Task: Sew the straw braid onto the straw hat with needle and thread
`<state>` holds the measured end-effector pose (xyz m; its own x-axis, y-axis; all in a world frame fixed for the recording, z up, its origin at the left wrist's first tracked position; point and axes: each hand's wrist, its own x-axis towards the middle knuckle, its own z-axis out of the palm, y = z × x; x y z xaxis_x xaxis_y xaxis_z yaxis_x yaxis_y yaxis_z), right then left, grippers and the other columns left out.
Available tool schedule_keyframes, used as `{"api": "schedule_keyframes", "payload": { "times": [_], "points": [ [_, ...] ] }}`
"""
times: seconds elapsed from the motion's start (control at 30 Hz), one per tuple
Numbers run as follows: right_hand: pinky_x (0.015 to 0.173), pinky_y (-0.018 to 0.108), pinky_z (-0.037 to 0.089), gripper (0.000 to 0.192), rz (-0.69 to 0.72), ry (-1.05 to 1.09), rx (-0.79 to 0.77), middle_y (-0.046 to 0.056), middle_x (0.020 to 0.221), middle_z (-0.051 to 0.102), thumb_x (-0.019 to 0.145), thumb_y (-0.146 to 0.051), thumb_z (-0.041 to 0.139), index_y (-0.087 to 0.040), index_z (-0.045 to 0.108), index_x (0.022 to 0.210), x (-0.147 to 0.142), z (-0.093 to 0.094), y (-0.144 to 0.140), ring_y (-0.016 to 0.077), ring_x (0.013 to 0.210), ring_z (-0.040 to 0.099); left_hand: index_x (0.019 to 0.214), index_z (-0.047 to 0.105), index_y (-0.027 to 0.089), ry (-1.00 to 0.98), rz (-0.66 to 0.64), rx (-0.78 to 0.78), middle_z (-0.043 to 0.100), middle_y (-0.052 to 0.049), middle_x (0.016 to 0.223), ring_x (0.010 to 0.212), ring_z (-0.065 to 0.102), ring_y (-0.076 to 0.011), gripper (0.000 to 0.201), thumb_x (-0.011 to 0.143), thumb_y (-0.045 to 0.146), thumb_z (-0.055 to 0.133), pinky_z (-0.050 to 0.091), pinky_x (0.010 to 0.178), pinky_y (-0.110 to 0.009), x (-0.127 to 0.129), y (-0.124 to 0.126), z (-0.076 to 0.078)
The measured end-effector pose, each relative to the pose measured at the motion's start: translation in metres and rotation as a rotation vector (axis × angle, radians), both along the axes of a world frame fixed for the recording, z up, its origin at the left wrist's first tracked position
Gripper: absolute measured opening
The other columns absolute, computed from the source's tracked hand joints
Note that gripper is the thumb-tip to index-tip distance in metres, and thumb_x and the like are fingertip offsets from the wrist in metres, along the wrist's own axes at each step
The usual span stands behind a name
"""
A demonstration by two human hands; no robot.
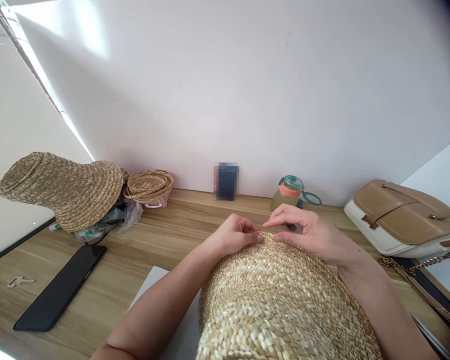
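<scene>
A woven straw hat [277,300] fills the lower middle of the view, its far edge pointing away from me. My left hand [238,235] pinches that edge between thumb and fingers. Just to the right, my right hand [303,230] has its thumb lying by the same edge, with the fingers raised and a gap between them and the thumb. No object shows plainly in that gap except part of a dark item [291,226], which seems to lie on the table behind. Both forearms flank the hat.
More straw hats [67,190] are stacked at the left, beside coiled straw braid [150,185] on a pink basket. A black phone [60,290] and a key [20,282] lie nearby. A lidded bottle [290,189] stands behind my right hand; a handbag [405,215] and scissors [431,335] are right.
</scene>
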<state>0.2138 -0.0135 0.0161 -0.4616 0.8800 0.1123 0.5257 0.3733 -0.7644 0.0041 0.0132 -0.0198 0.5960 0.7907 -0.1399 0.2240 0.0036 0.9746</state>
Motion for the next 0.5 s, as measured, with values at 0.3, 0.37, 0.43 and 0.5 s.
{"api": "schedule_keyframes", "payload": {
  "times": [0.3,0.37,0.43,0.5],
  "points": [
    [0.076,0.035,0.044,0.017,0.118,-0.262,0.411,0.005,0.085,0.059,0.093,-0.021,0.051,-0.017,0.065,0.083,-0.024,-0.004,-0.007,0.0185,0.088,0.049,0.076,0.069,0.007,-0.004,-0.011,0.023,0.045,0.004,0.054,0.05,0.031,-0.0061,0.031,0.069,0.036,0.065,0.02,0.047,-0.022,-0.001,0.006,-0.011],
    [0.075,0.035,0.044,0.019,0.123,-0.307,0.467,0.005,0.085,0.058,0.094,-0.02,0.049,-0.016,0.065,0.083,-0.027,-0.004,-0.008,0.019,0.087,0.048,0.076,0.069,0.006,-0.001,-0.006,0.01,0.046,0.004,0.054,0.05,0.032,-0.0063,0.03,0.068,0.035,0.065,0.021,0.047,-0.022,-0.001,0.006,-0.01],
    [0.076,0.036,0.044,0.018,0.115,-0.36,0.513,0.006,0.087,0.058,0.093,-0.019,0.049,-0.016,0.065,0.085,-0.028,-0.003,-0.01,0.0197,0.089,0.047,0.077,0.07,0.006,-0.006,-0.002,-0.001,0.05,0.003,0.056,0.052,0.035,-0.0068,0.03,0.068,0.034,0.066,0.024,0.049,-0.022,-0.002,0.006,-0.009],
    [0.077,0.037,0.044,0.018,0.103,-0.422,0.524,0.006,0.089,0.057,0.093,-0.018,0.049,-0.017,0.066,0.089,-0.026,-0.001,-0.014,0.0202,0.089,0.047,0.079,0.071,0.006,-0.007,-0.001,-0.007,0.053,0.002,0.058,0.053,0.038,-0.0076,0.031,0.067,0.034,0.067,0.027,0.05,-0.022,-0.002,0.006,-0.009]
  ]
}}
